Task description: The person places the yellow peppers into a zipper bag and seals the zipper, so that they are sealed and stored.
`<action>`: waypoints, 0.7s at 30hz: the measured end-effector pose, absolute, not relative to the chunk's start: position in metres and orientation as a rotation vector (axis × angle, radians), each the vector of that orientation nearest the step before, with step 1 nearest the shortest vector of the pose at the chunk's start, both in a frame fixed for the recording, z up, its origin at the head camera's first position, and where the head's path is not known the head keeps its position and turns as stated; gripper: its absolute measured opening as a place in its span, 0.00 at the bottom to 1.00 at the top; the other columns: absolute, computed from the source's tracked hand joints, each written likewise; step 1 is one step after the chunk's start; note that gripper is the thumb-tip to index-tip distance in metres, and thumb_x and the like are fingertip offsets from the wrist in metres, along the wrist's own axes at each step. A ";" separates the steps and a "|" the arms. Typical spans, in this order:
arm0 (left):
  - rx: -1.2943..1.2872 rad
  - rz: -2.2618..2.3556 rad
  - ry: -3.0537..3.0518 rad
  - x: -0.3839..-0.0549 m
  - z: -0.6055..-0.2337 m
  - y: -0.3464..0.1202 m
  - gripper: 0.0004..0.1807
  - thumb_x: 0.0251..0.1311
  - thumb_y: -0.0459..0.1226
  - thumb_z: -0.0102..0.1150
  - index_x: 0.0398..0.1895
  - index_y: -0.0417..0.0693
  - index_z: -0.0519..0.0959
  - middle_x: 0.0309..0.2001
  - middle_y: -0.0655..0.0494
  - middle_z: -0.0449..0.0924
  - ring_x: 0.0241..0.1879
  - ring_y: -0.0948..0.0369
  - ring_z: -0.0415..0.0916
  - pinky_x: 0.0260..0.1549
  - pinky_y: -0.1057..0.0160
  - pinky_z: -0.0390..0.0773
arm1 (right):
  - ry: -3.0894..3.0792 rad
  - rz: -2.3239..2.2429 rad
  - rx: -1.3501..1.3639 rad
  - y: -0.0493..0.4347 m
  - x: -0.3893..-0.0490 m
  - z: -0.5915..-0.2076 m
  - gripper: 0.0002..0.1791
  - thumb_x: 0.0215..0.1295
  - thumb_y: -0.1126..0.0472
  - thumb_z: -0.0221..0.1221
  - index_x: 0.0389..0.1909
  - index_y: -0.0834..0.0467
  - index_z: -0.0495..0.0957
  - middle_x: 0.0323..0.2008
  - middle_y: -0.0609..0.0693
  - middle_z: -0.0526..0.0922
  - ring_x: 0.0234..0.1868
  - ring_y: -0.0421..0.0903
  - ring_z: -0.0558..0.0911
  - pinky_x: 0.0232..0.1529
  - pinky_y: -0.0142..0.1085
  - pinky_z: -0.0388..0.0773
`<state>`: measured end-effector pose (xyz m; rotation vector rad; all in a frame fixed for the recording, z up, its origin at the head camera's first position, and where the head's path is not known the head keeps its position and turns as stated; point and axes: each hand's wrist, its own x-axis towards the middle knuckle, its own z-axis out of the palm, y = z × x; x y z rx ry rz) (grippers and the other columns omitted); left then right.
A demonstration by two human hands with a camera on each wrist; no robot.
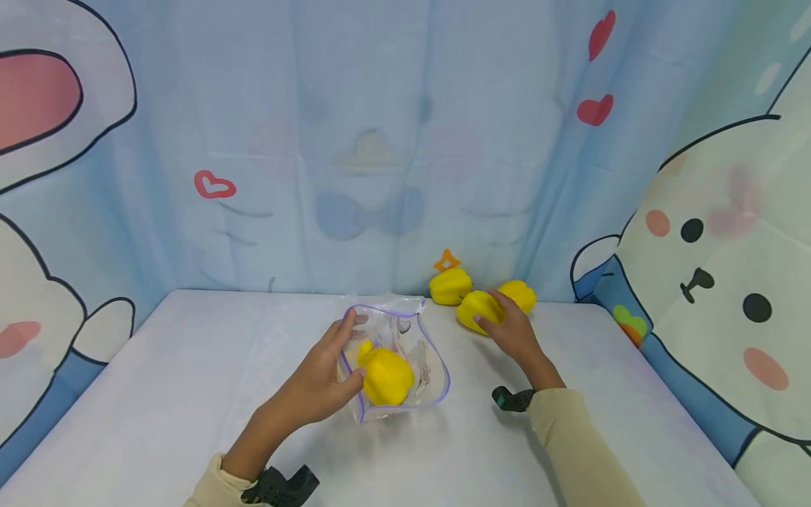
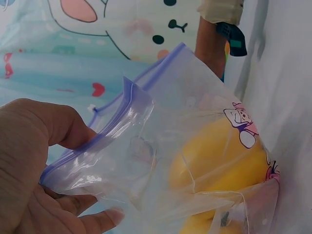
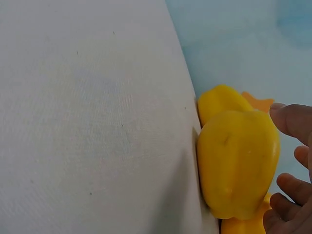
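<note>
My left hand (image 1: 329, 377) grips the rim of a clear zip bag (image 1: 434, 394) with a purple-edged mouth, thumb on one side and fingers on the other. Yellow bell peppers (image 1: 388, 377) lie inside; through the printed plastic in the left wrist view, a large one (image 2: 217, 156) shows above part of another (image 2: 195, 223). At the back of the table, my right hand (image 1: 516, 334) reaches over a yellow bell pepper (image 1: 476, 310), thumb and fingers spread around its upper side. In the right wrist view its thumb (image 3: 292, 119) is right at that pepper's (image 3: 239, 165) edge.
Two more yellow bell peppers stand beside it, one at the left (image 1: 450, 286) and one at the right (image 1: 521, 294), near the back edge of the white table (image 1: 209, 366). A blue cartoon curtain (image 1: 355, 105) hangs directly behind.
</note>
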<state>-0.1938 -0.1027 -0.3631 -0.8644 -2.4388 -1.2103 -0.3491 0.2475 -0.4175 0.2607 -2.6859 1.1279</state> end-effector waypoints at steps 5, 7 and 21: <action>-0.876 -1.198 -2.430 -0.194 -0.364 -0.103 0.46 0.56 0.29 0.60 0.75 0.32 0.45 0.71 0.45 0.58 0.70 0.51 0.57 0.64 0.53 0.59 | -2.713 1.117 0.238 0.246 -0.355 -0.421 0.38 0.66 0.56 0.59 0.73 0.63 0.57 0.72 0.64 0.58 0.72 0.62 0.55 0.69 0.58 0.52; -0.879 -1.198 -2.431 -0.194 -0.363 -0.103 0.46 0.56 0.29 0.60 0.75 0.31 0.46 0.71 0.45 0.58 0.70 0.52 0.57 0.65 0.54 0.59 | -2.727 1.123 0.221 0.245 -0.357 -0.421 0.38 0.66 0.56 0.59 0.73 0.62 0.56 0.72 0.64 0.57 0.72 0.62 0.55 0.69 0.58 0.51; -0.868 -1.217 -2.449 -0.196 -0.362 -0.104 0.46 0.55 0.29 0.61 0.75 0.31 0.46 0.71 0.45 0.58 0.70 0.52 0.57 0.65 0.54 0.59 | -2.779 1.088 0.213 0.238 -0.359 -0.424 0.36 0.67 0.60 0.58 0.72 0.64 0.57 0.70 0.65 0.58 0.70 0.63 0.56 0.69 0.58 0.53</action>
